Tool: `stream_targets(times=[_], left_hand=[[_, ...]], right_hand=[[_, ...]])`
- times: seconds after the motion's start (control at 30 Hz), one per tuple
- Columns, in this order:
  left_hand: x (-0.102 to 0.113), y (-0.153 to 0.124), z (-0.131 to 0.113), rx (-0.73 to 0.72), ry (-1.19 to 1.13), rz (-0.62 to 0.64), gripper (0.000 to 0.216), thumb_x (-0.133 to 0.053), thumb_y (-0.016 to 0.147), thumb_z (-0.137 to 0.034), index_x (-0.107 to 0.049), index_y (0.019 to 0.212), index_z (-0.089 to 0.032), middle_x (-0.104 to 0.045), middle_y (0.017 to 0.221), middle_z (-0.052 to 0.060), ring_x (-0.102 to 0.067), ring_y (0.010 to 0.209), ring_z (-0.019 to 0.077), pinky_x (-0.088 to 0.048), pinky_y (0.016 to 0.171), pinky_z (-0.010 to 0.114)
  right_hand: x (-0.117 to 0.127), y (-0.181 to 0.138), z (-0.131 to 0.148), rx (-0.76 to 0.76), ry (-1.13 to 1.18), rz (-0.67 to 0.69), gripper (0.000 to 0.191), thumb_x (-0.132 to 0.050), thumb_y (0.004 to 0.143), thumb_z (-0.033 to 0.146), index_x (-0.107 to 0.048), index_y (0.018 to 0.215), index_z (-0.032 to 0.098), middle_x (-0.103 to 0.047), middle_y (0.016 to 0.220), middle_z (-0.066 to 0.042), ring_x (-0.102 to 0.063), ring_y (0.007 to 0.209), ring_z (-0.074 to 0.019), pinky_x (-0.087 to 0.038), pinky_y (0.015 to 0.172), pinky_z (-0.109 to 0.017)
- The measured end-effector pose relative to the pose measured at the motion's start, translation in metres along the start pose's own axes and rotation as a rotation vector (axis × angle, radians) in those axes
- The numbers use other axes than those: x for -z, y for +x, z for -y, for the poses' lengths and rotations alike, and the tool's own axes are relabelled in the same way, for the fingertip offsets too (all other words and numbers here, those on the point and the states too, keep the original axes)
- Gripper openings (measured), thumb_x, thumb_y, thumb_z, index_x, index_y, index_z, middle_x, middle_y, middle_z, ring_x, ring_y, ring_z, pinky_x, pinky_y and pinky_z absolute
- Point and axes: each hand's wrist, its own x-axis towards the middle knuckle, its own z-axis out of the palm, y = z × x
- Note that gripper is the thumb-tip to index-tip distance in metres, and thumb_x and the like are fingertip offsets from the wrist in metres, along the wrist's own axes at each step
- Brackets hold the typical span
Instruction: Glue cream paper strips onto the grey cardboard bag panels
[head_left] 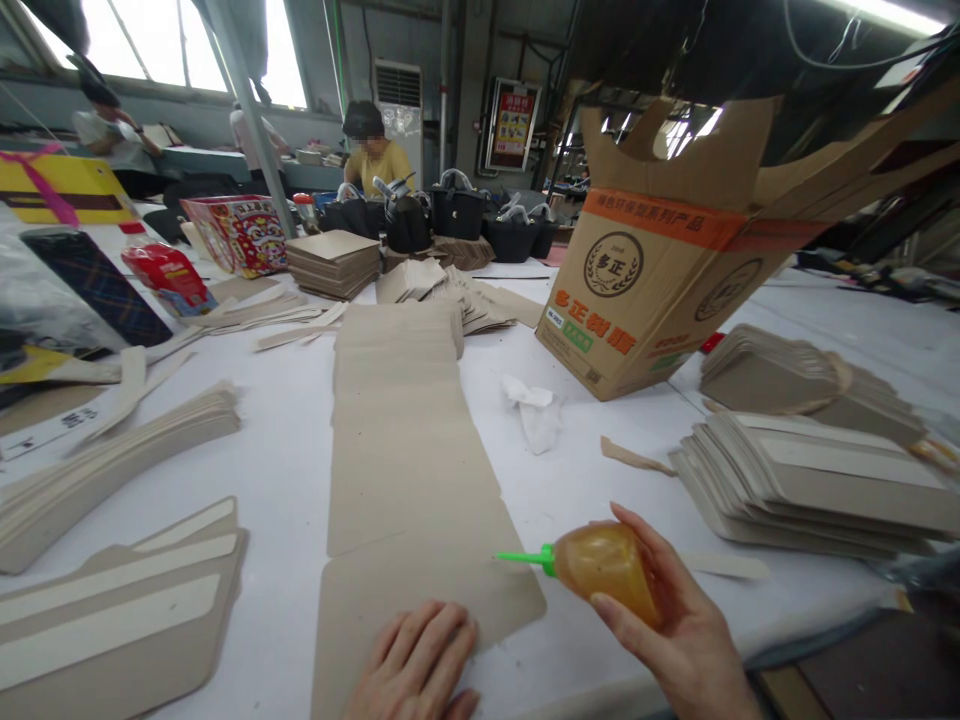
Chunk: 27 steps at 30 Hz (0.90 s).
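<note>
My right hand [675, 620] is wrapped round a squeeze bottle of amber glue [606, 570], tilted so that its thin green nozzle [529, 559] points left. The nozzle tip hangs over the right part of the nearest grey-brown board piece [390, 590]; whether it touches I cannot tell. On that same piece, near its front edge, my left hand [420, 665] lies flat with its fingers stretched out. Several such pieces overlap in a row [397, 430] running away from me to the middle of the table.
Pieces with pale strips are stacked at left [112, 620] and right [810, 480]. Long strips [127, 450] lie at far left. A tall open carton [637, 290] stands back right, near a crumpled tissue [534, 410]. Black handbags [457, 212] and a person in yellow [386, 160] are behind.
</note>
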Motion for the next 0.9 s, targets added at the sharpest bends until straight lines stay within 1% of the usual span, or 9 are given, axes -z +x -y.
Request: stream_targets(times=[0.07,0.13,0.23,0.33,0.53,0.7,0.8,0.9], left_hand=[[-0.001,-0.001,0.001,0.001,0.003,0.006,0.032,-0.038,0.092,-0.044,-0.063,0.107,-0.030,-0.068,0.105,-0.012,-0.058,0.095,0.0100,-0.041,0.080,0.026],[-0.002,-0.001,0.001,-0.007,-0.003,0.001,0.032,-0.040,0.091,-0.044,-0.063,0.107,-0.030,-0.068,0.105,-0.012,-0.058,0.095,0.0099,-0.041,0.080,0.025],[-0.003,-0.002,0.003,-0.016,-0.018,-0.010,0.031,-0.042,0.090,-0.044,-0.063,0.108,-0.029,-0.068,0.106,-0.011,-0.058,0.096,0.0100,-0.041,0.081,0.025],[-0.004,-0.002,0.003,-0.024,-0.015,-0.011,0.030,-0.044,0.090,-0.044,-0.063,0.107,-0.028,-0.068,0.106,-0.011,-0.058,0.096,0.0100,-0.040,0.082,0.024],[-0.004,-0.005,0.003,-0.034,-0.011,-0.016,0.030,-0.044,0.089,-0.044,-0.063,0.108,-0.030,-0.068,0.106,-0.012,-0.057,0.096,0.0101,-0.040,0.081,0.024],[-0.006,-0.002,0.005,-0.094,0.044,-0.032,0.029,-0.046,0.089,-0.043,-0.065,0.105,-0.028,-0.069,0.103,-0.010,-0.059,0.093,0.0112,-0.041,0.079,0.026],[-0.007,-0.001,0.005,-0.093,0.052,-0.029,0.029,-0.045,0.089,-0.043,-0.065,0.105,-0.029,-0.069,0.103,-0.011,-0.059,0.092,0.0110,-0.041,0.079,0.026],[-0.007,-0.001,0.005,-0.081,0.032,-0.045,0.029,-0.044,0.090,-0.043,-0.065,0.104,-0.028,-0.069,0.101,-0.010,-0.059,0.092,0.0101,-0.041,0.080,0.025]], right_hand=[[-0.006,-0.001,0.002,-0.005,0.001,-0.024,0.067,-0.077,0.064,0.036,-0.050,0.125,0.027,-0.065,0.114,-0.004,-0.063,0.098,-0.0205,-0.052,0.078,-0.017],[-0.007,0.000,0.000,0.002,-0.003,-0.026,0.067,-0.077,0.064,0.035,-0.051,0.125,0.027,-0.063,0.118,-0.004,-0.063,0.101,-0.0203,-0.051,0.080,-0.017],[-0.002,0.004,-0.007,0.012,-0.040,0.034,0.070,-0.079,0.063,0.030,-0.049,0.126,0.026,-0.062,0.120,-0.005,-0.062,0.104,-0.0217,-0.052,0.082,-0.018],[0.003,0.007,-0.013,0.011,-0.080,0.079,0.073,-0.078,0.063,0.029,-0.047,0.129,0.025,-0.063,0.119,-0.006,-0.063,0.102,-0.0232,-0.053,0.081,-0.021],[-0.003,0.007,-0.011,0.049,-0.145,0.053,0.070,-0.078,0.063,0.031,-0.051,0.127,0.025,-0.064,0.117,-0.005,-0.064,0.099,-0.0242,-0.055,0.080,-0.023],[-0.006,0.009,-0.012,0.072,-0.194,0.052,0.067,-0.077,0.064,0.033,-0.051,0.126,0.025,-0.061,0.121,-0.005,-0.063,0.101,-0.0237,-0.054,0.084,-0.024],[-0.006,0.010,-0.015,0.085,-0.228,0.067,0.067,-0.076,0.066,0.033,-0.050,0.127,0.025,-0.059,0.123,-0.005,-0.061,0.104,-0.0234,-0.052,0.087,-0.025],[-0.007,0.010,-0.017,0.068,-0.224,0.069,0.068,-0.076,0.066,0.035,-0.050,0.128,0.024,-0.058,0.123,-0.006,-0.060,0.105,-0.0248,-0.051,0.089,-0.029]])
